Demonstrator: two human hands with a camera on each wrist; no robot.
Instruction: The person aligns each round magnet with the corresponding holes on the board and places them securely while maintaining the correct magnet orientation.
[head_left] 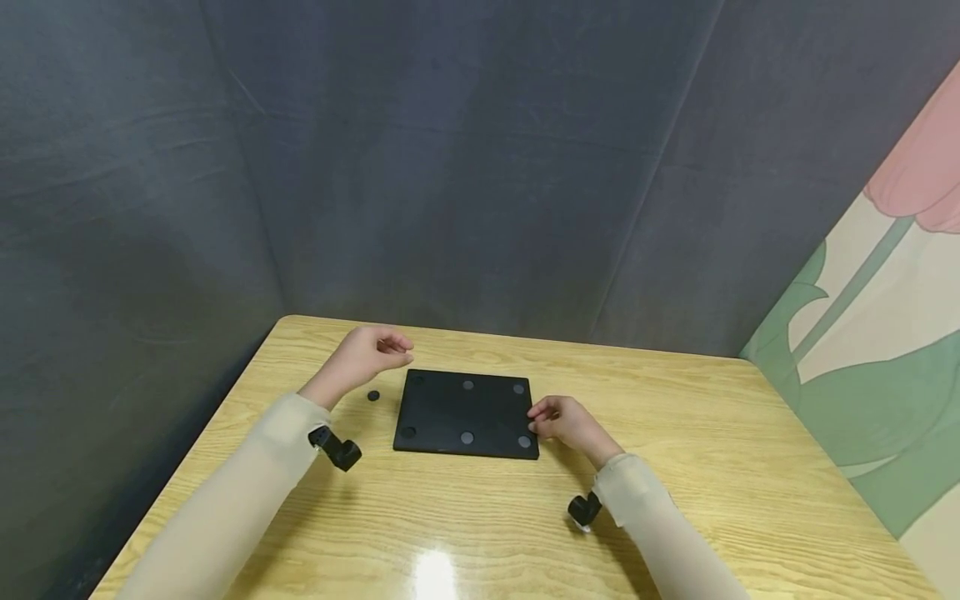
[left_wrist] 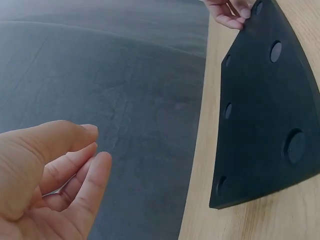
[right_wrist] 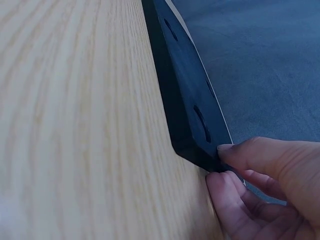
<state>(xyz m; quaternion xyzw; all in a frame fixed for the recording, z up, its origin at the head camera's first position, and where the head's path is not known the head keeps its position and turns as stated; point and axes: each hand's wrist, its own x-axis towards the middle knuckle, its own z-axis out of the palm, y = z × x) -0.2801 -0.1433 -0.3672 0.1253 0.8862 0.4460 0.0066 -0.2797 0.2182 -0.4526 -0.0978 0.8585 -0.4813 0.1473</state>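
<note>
Plainly enough, from the head view I see the black board (head_left: 457, 410) lying flat on the wooden counter (head_left: 465, 508), and I take the board's centre as my clock. Six round spots (head_left: 467, 437) ring its top at two, four, six, eight, ten and twelve; those at eight and ten look darker than the others, though from this far off I can't be sure whether each is a bare recess or has a disc seated in it. At three o'clock the right hand (head_left: 567, 423) pinches the board's edge, thumb on the upper face and a fingertip against the side. Out at ten o'clock the left hand (head_left: 365, 354) is raised, apart from the board, its fingers loosely bent with a gap between thumb and fingertips; my left wrist view shows nothing held there. A small black disc (head_left: 373, 396) lies by itself on the counter just past nine, between that hand's wrist and the board. Beyond the counter at twelve hangs a dark curtain (head_left: 480, 167), and between two and three stands a painted wall (head_left: 862, 367).
</note>
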